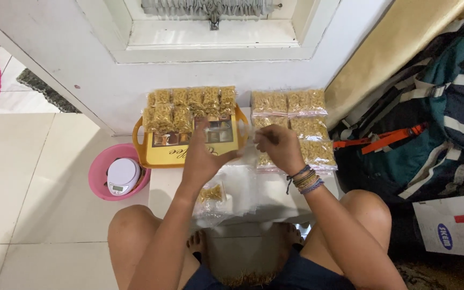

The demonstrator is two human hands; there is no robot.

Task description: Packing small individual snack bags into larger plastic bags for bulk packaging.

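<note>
My left hand and my right hand are raised side by side over a low white table, holding a clear plastic bag stretched between them. The bag looks empty. Below my left wrist lies a small clear packet of yellow snack on a stack of empty clear bags. An orange tray beyond my left hand carries several filled snack packets. More filled packets lie in rows to the right of the tray. Beaded bracelets ring my right wrist.
A pink bowl holding a small white kitchen scale sits on the tiled floor at the left. A white door stands behind the table. Dark striped bags and a white carton crowd the right side. My bare knees flank the table.
</note>
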